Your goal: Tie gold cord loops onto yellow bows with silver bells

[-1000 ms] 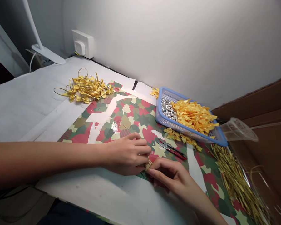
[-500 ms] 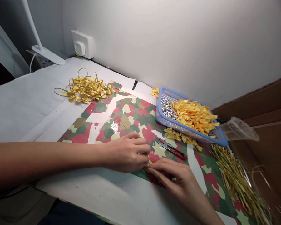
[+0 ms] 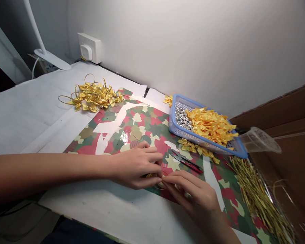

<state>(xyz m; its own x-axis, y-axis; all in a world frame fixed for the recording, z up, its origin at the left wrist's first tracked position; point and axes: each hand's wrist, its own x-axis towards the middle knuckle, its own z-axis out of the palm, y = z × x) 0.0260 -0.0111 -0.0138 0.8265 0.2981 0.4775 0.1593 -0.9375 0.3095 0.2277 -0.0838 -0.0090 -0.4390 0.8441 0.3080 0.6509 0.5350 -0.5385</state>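
Note:
Near the front edge of the patterned sheet, my left hand (image 3: 139, 166) is closed, with a bit of a yellow ribbon bow (image 3: 150, 175) showing under its fingers. My right hand (image 3: 193, 189) meets it fingertip to fingertip, pinching a thin gold cord (image 3: 161, 187) that curves in a small loop below the fingers. Most of the bow and cord is covered by my hands. Just beyond my right hand lies a pair of small snips (image 3: 186, 161) with red on the handle.
A blue basket (image 3: 170, 123) holds silver bells (image 3: 183, 118) and yellow bows (image 3: 210, 125). More bows (image 3: 198, 149) lie in front. A bundle of gold cords (image 3: 259, 196) and a clear plastic cup (image 3: 263, 139) are at right. Finished-looking looped bows (image 3: 96, 96) are piled back left.
My left fingers have curled and shifted slightly, uncovering some yellow ribbon. The small cord loop shows more clearly between my hands, and my right hand has moved slightly right.

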